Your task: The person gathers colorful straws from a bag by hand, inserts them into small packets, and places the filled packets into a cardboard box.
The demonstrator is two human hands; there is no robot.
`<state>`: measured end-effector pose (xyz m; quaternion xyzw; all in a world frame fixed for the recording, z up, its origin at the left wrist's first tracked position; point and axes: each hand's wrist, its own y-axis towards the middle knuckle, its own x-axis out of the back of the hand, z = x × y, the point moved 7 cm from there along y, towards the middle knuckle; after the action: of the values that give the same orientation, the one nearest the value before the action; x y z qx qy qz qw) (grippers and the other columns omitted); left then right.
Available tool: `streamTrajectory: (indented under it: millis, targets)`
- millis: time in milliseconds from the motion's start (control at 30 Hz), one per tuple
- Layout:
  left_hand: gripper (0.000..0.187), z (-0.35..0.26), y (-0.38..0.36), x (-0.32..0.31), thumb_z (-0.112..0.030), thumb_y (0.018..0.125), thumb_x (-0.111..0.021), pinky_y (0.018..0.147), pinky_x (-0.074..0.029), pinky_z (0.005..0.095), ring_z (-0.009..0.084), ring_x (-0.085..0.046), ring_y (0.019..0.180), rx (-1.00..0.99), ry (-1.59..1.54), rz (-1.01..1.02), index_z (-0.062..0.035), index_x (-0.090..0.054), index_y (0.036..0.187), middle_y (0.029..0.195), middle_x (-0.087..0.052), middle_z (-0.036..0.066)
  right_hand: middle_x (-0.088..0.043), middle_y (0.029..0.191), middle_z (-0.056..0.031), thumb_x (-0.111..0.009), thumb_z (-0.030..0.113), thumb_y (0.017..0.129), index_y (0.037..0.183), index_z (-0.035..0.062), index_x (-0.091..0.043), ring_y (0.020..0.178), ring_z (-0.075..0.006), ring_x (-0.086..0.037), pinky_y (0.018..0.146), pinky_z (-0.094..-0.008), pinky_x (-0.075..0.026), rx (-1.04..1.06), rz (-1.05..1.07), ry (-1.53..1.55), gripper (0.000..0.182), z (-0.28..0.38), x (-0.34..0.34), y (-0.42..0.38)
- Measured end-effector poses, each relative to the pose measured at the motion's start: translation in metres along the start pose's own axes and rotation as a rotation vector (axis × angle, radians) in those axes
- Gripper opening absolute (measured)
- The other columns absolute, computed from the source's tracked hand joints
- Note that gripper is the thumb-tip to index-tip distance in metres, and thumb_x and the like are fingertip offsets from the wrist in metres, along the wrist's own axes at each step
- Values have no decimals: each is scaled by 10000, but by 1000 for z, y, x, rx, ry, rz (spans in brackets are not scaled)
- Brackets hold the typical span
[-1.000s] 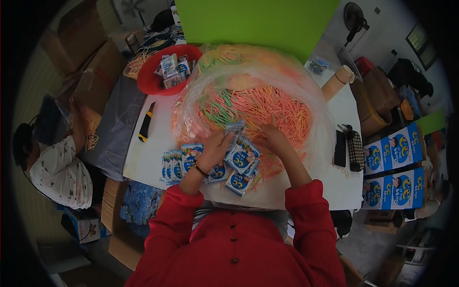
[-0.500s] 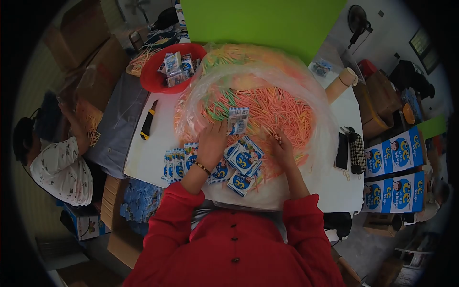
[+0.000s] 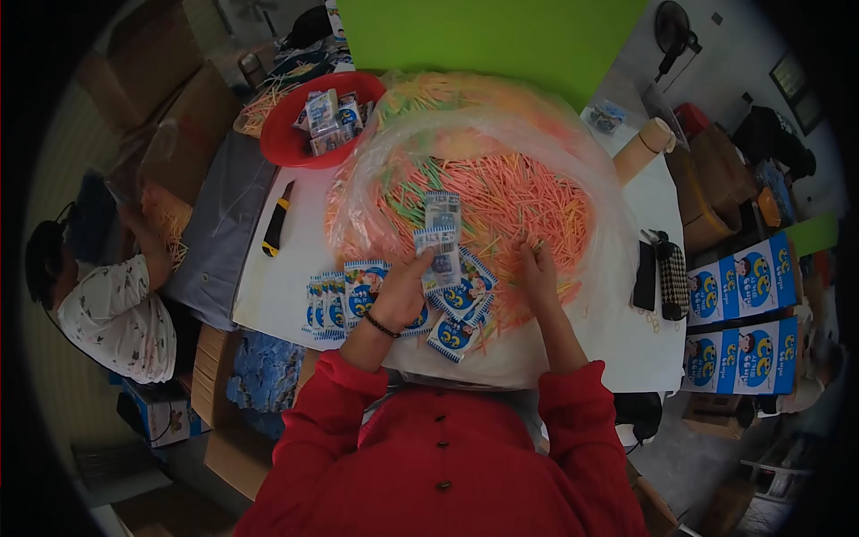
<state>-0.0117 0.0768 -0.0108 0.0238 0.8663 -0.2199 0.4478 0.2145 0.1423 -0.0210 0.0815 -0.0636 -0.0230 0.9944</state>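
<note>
My left hand (image 3: 404,286) is closed on the edge of a small clear-and-blue packet (image 3: 437,258), held over the pile. Just above it, a similar packet (image 3: 442,209) lies on the thin pink, orange and green sticks (image 3: 510,188) in a large clear plastic bag (image 3: 613,233). My right hand (image 3: 538,273) is over the right part of the sticks, its fingers pinched together around what look like a few thin sticks, mostly hidden. Several blue-and-white packets (image 3: 456,335) lie below and between my hands, with a row of them (image 3: 327,302) to the left.
A red bowl (image 3: 284,148) with packets stands at the back left, near a yellow-black utility knife (image 3: 277,225). On the right are a phone (image 3: 644,276), a checkered pouch (image 3: 673,282) and blue printed boxes (image 3: 741,358). Another person (image 3: 116,313) sits at far left.
My left hand has drawn back toward me and now holds a packet by its edge. My right hand has shifted slightly right and up, its fingers pinched tighter.
</note>
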Motion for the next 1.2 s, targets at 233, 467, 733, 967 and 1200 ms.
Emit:
streamTrajectory:
  millis: [233, 467, 733, 967, 1200]
  targets:
    - [177, -3, -10, 1, -93, 928, -616, 799, -508, 245, 107, -648, 873, -291, 439, 135, 16, -692, 1045, 943, -709, 49, -635, 1093, -60, -530, 82, 961, 1153, 30, -577, 986, -158, -598, 885, -295, -462, -138, 198, -111, 205, -9, 5, -18]
    - [148, -1, -13, -9, -70, 922, -619, 726, -497, 207, 45, -612, 806, -395, 691, 159, 9, -687, 1027, 890, -701, 6, -634, 1175, -117, -447, 137, 1008, 1138, 44, -558, 1169, -206, -538, 987, -361, -414, 127, 122, -81, 194, 68, 0, -14]
    - [165, 7, -13, -22, -66, 931, -606, 716, -505, 204, 38, -610, 837, -330, 704, 170, 22, -664, 1058, 897, -689, -3, -607, 1205, -173, -378, 173, 1028, 1080, 59, -469, 1231, -244, -491, 1044, -393, -361, 47, 387, 449, 155, 121, -54, -32]
    - [176, 6, -13, -24, -77, 929, -607, 708, -492, 200, 33, -594, 819, -378, 810, 182, 8, -665, 1071, 893, -680, -11, -627, 1176, -158, -354, 133, 1017, 1069, 43, -484, 1297, -248, -420, 1083, -416, -314, 299, 528, 208, 166, 117, -71, -29]
    - [160, 14, -6, -16, -97, 935, -606, 697, -478, 201, 27, -581, 799, -295, 728, 197, 2, -674, 1041, 880, -674, -20, -602, 1191, -179, -375, 153, 1016, 1020, 65, -475, 1269, -252, -463, 1083, -452, -309, 224, 404, 456, 133, 131, -55, -19]
